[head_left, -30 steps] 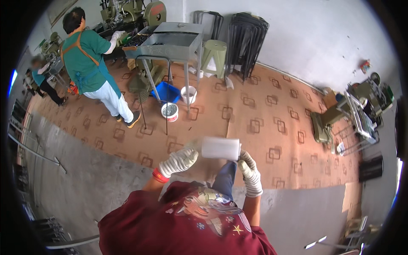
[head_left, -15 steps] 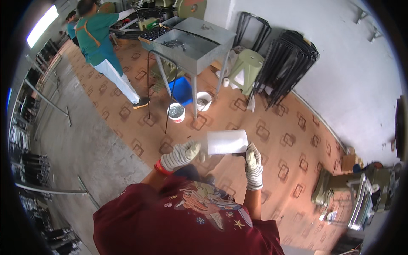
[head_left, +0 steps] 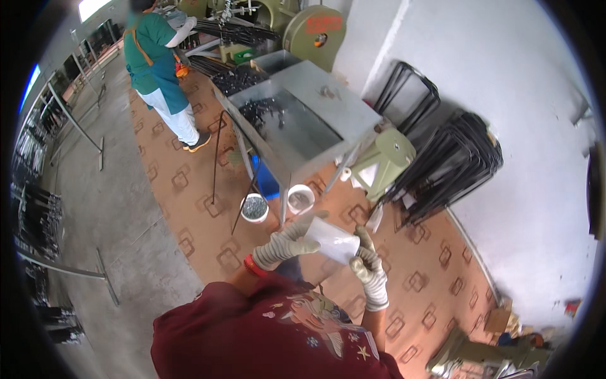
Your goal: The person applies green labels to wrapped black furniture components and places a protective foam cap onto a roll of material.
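A white, slightly see-through roll (head_left: 333,241), which looks like wound plastic film, is held in front of my chest, tilted down to the right. My left hand (head_left: 287,245), in a striped knit glove with a red band at the wrist, closes round its left end with thumb and fingers. At the other end, my gloved right hand (head_left: 369,268) grips the roll with bent fingers. Beyond the hands stand a white bucket of small metal parts (head_left: 254,208) and a second white bucket (head_left: 301,199) on the floor.
A metal work table (head_left: 315,120) with black parts on it stands ahead. Next to it are a green stool (head_left: 386,158) and stacked black metal frames (head_left: 451,161) by the wall. A co-worker in a green apron (head_left: 165,82) stands far left. A bent black frame (head_left: 218,158) leans at the table.
My left hand, earlier apart from the roll, has come to its left end. The roll has tipped from level to sloping. The view has moved closer to the table.
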The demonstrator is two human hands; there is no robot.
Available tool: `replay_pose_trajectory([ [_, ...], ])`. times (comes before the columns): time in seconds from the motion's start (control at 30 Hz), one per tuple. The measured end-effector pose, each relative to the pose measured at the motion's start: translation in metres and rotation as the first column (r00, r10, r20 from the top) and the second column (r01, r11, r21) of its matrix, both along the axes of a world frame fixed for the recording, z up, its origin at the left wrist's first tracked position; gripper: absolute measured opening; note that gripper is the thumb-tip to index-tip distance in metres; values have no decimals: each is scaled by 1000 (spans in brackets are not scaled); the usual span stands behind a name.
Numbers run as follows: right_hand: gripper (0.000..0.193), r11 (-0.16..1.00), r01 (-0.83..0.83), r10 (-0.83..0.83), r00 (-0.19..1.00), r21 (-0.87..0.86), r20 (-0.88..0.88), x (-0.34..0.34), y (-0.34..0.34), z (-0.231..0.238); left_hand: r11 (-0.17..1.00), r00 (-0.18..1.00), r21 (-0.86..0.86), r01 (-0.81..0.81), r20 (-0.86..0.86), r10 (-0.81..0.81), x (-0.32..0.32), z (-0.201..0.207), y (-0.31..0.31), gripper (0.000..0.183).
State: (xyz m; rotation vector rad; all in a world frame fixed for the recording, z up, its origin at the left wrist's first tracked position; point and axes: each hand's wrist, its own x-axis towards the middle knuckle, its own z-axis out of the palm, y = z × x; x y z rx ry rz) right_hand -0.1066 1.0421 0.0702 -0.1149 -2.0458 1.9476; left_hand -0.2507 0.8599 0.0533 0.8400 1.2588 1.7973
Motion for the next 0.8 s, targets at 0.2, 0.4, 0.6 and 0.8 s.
replay_pose_trajectory([
  [0.2, 49, 963, -267, 268, 963, -35, 25, -96, 62, 28, 983, 932, 120, -136, 351, 87, -90, 5, 48, 52],
  [0.4, 41, 865, -499, 501, 858, -50, 117, -211, 114, 55, 910, 829, 93, -403, 460, 320, -152, 6, 61, 69],
  [0.6, 24, 745, -648, 665, 706, -156, 243, -358, 180, 74, 624, 541, 69, -779, 578, 611, -200, 7, 90, 64],
  [0.8, 45, 505, -855, 844, 518, 122, 137, -521, 205, 81, 420, 344, -40, -907, 507, 790, -282, 24, 160, 72],
])
